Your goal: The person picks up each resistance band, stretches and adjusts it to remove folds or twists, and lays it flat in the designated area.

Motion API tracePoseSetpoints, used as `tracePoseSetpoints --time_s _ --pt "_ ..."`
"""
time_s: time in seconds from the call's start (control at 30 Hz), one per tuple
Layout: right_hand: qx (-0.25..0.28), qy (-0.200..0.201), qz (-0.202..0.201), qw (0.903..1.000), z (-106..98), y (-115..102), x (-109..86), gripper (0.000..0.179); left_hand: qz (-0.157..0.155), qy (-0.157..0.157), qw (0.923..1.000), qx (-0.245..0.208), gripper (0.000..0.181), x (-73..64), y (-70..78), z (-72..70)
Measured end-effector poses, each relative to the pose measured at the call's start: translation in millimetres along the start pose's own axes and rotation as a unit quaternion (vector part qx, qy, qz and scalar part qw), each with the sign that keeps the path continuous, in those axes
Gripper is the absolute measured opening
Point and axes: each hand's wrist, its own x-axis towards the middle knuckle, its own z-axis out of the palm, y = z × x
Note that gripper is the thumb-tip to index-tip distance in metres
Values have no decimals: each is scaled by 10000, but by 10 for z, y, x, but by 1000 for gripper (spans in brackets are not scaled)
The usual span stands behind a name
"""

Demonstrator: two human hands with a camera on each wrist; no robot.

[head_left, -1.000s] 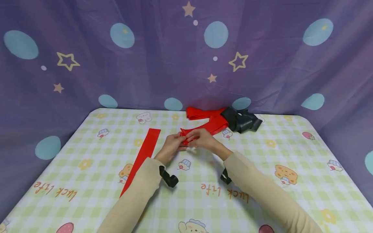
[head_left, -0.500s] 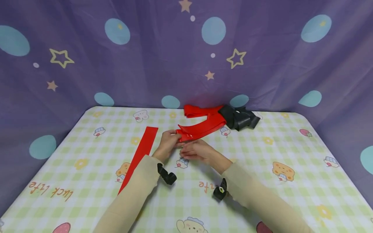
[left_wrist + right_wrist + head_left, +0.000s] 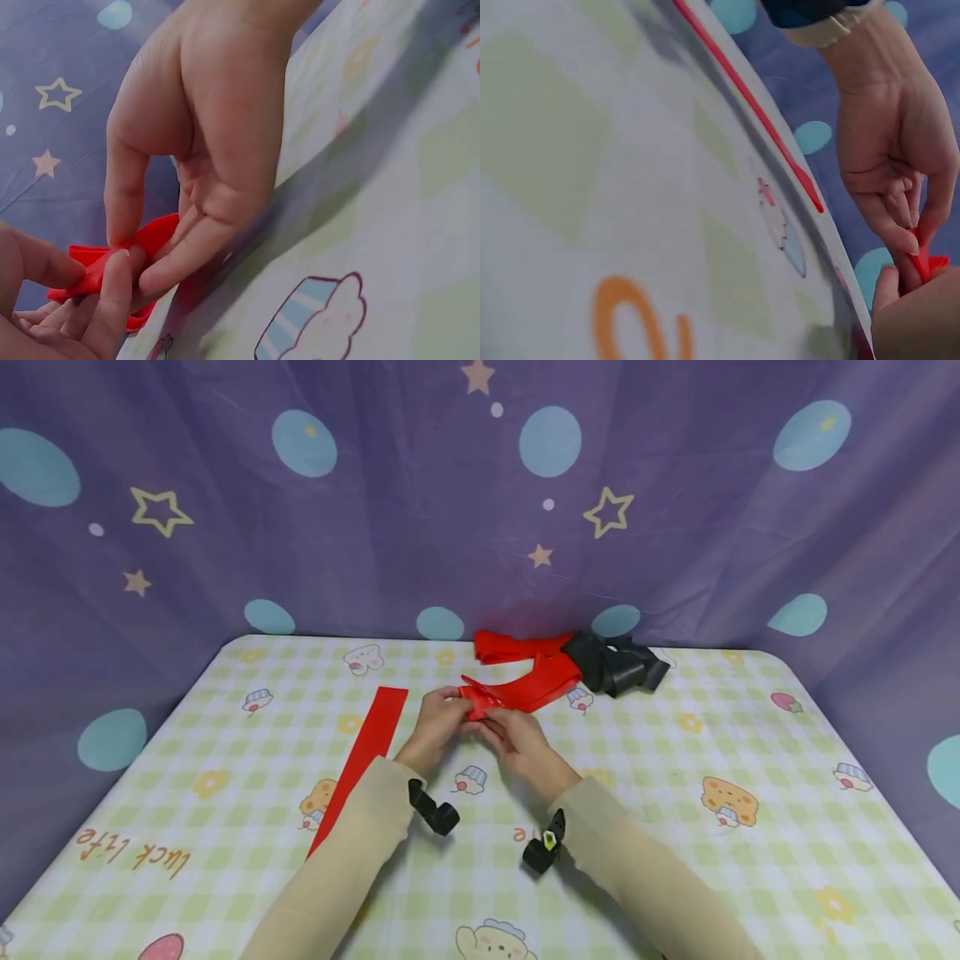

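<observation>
Both hands meet at the loose end of a flat red band (image 3: pixel 547 683) on the table. In the head view my left hand (image 3: pixel 437 727) pinches that end from the left. Thumb and fingers of my right hand (image 3: pixel 525 747) pinch it from the right, close beside the left fingertips. The end is bent between them, with small pale marks on its face. In the left wrist view, the thumb of my left hand (image 3: pixel 45 300) presses on the red band (image 3: pixel 94 274), which my right hand (image 3: pixel 217 142) grips from above. Fingers partly hide the band's end in both wrist views.
The red band runs back to a bunched black band (image 3: pixel 618 664) near the table's far edge. A separate straight red strip (image 3: pixel 367 743) lies at left, partly under the left sleeve. The checked tablecloth (image 3: pixel 652 802) ends at a purple curtain (image 3: pixel 420 510).
Half a second ago my right hand was off the band, just below it, while the left held the end. Now the right hand is back at the end, which looks more bent.
</observation>
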Motion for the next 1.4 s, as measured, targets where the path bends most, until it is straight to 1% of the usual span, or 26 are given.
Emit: tracePoseSetpoints --time_s 0.1,0.27,0.33,0.47,0.53,0.67,0.73,0.8,0.93,1.03,1.17,1.27,1.4 --pt "73 206 -107 9997 -7 -41 41 37 63 -22 10000 -26 29 -25 10 6" --pt "-312 629 -350 9969 -47 -100 122 40 120 -44 9999 109 29 -64 14 7" --pt "-467 778 -377 9952 -61 -131 156 48 152 -85 9998 128 30 -70 14 2" --pt "-525 942 -274 9938 -95 -226 210 75 193 -145 9996 112 30 -101 36 -7" --pt "-564 967 -263 9934 -114 -283 228 82 191 -159 9996 146 29 -121 50 -9" --pt "-850 999 -395 9906 -142 -386 238 86 175 -201 9994 218 27 -162 77 -16" --pt "-998 992 -494 9888 -150 -424 236 87 158 -198 9994 253 27 -179 82 -27" --pt "-1102 968 -587 9874 -158 -459 240 83 163 -173 9994 254 27 -187 80 -46" --pt "-1068 902 -707 9877 -197 -533 254 73 112 -77 9994 304 25 -193 56 -96" --pt "-990 874 -665 9890 -240 -594 269 71 64 -32 9996 282 26 -185 30 -123" --pt "-1043 769 -586 9898 -276 -664 276 73 36 -27 9997 235 28 -167 -1 -139" --pt "-1051 673 -547 9907 -288 -710 248 71 15 -70 9998 207 27 -154 -22 -147" --pt "-869 551 -444 9937 -285 -771 188 58 -13 -149 9998 163 28 -153 -43 -153"
